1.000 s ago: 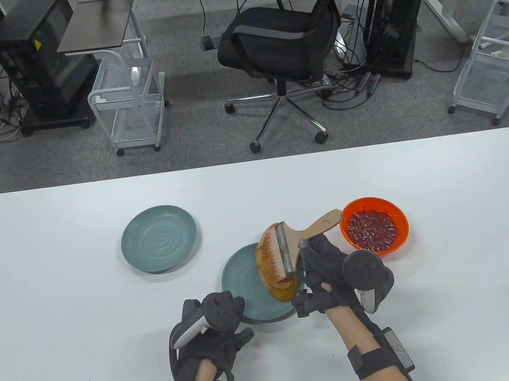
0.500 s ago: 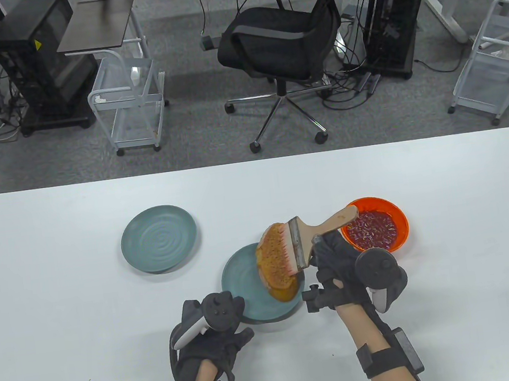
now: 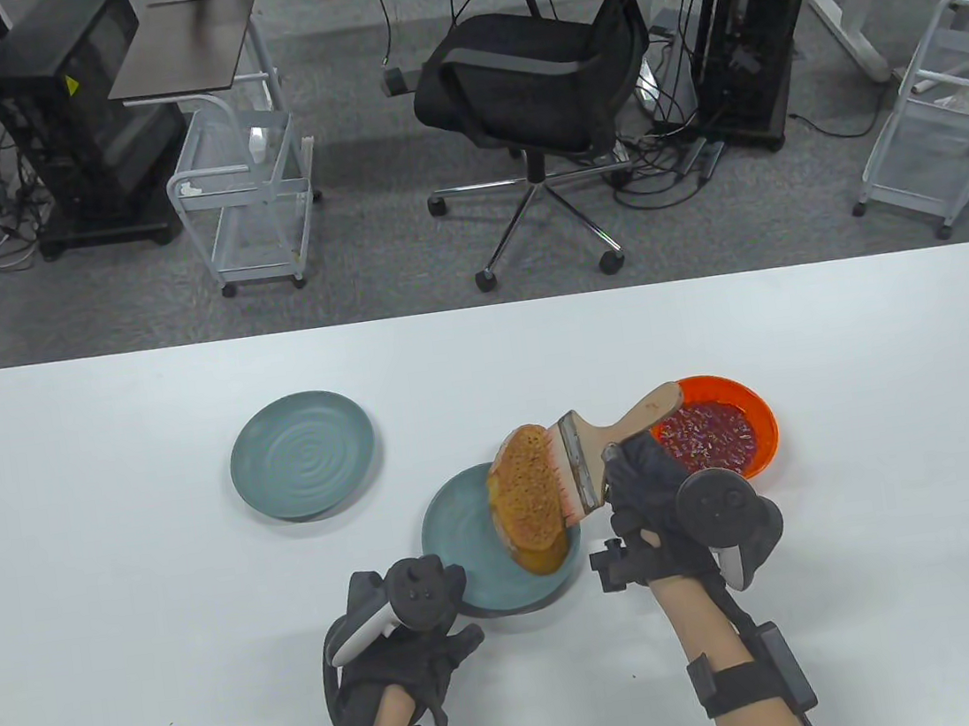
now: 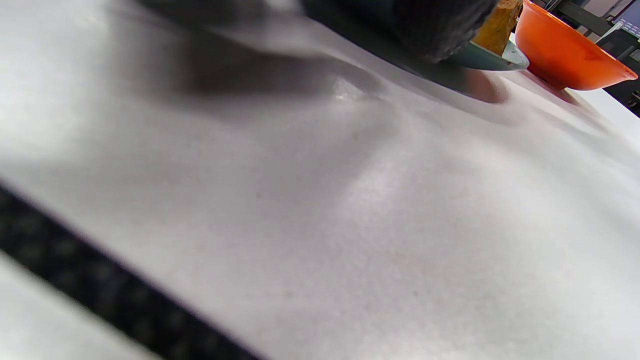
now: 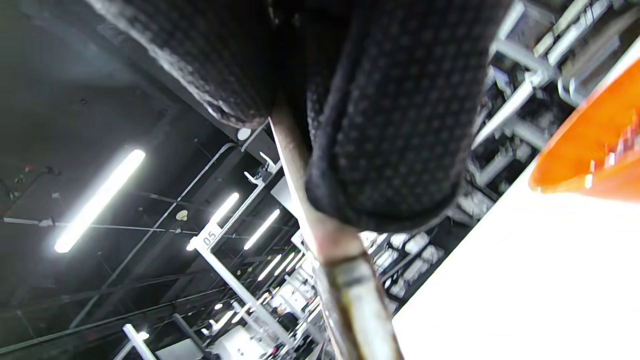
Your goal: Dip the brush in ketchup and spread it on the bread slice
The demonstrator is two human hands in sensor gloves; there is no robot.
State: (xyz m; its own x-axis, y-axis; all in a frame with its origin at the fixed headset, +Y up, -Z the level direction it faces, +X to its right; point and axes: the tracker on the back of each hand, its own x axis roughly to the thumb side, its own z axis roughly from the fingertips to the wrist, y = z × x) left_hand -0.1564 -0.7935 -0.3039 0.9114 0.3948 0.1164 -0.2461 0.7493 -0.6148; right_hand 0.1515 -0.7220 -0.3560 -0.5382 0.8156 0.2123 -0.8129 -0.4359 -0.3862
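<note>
The right hand holds the brush on the bread, which leans on the plate at 9 o'clock from the ketchup bowl; a hard push could slide it off, and I cannot tell if the left hand grips anything.

the overhead picture is bright, even and sharp, with soft shadows under my hands. my left wrist picture is blurred, the table glaring grey-white. my right wrist picture is dim above, with ceiling tubes flaring and the tabletop blown out white.
</note>
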